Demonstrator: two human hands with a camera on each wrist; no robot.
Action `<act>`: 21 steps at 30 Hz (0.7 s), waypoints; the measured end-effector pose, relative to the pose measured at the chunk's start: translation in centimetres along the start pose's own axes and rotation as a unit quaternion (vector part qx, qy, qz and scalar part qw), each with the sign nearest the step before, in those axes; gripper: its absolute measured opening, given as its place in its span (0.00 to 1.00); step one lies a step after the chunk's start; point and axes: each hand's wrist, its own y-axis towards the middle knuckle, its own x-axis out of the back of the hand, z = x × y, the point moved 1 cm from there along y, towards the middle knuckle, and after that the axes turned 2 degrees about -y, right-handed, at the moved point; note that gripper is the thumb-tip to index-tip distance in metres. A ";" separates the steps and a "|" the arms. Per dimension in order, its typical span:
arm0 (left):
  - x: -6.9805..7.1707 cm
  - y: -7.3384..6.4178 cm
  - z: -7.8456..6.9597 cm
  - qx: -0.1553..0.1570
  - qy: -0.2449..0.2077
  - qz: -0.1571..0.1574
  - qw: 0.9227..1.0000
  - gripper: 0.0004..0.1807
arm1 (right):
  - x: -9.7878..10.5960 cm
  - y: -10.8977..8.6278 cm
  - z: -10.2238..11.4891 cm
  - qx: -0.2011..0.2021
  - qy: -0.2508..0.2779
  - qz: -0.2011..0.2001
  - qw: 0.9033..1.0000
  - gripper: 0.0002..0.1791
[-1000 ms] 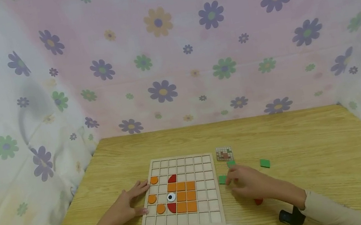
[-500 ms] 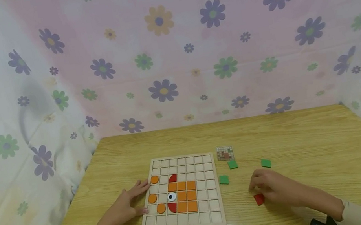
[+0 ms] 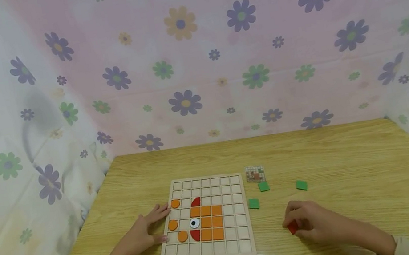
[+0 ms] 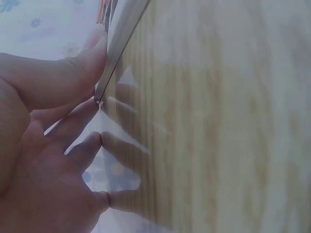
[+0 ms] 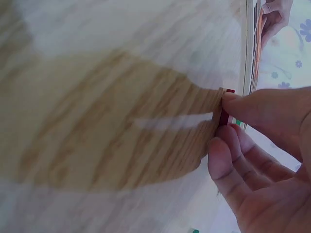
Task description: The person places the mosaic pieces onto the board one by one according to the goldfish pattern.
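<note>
A wooden grid board lies on the table with orange squares, orange discs, red rounded pieces and a white eye piece in its cells. Along its left edge my left hand rests with fingers and thumb spread; the left wrist view shows this hand with the thumb against the board's side. To the right of the board, my right hand pinches a red tile at the tabletop. Up close in the right wrist view, the red tile sits between thumb and fingers of the right hand.
Three green square tiles lie loose: one tile beside the board, another tile below a small pattern card, and a third tile farther right. A floral cloth hangs behind the wooden table.
My right hand has moved right and toward me, from beside the green tiles to the red tile, and now pinches it. The left hand stays at the board's edge.
</note>
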 end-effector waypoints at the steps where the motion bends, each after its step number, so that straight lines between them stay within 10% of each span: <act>1: 0.0 0.0 0.0 0.000 0.000 0.001 1.000 0.41 | -0.1 0.1 0.0 0.003 -0.001 -0.003 1.000 0.12; 21: 0.0 0.0 -0.1 0.001 0.012 -0.004 1.000 0.40 | -0.3 0.6 0.5 -0.044 -0.024 0.004 0.999 0.11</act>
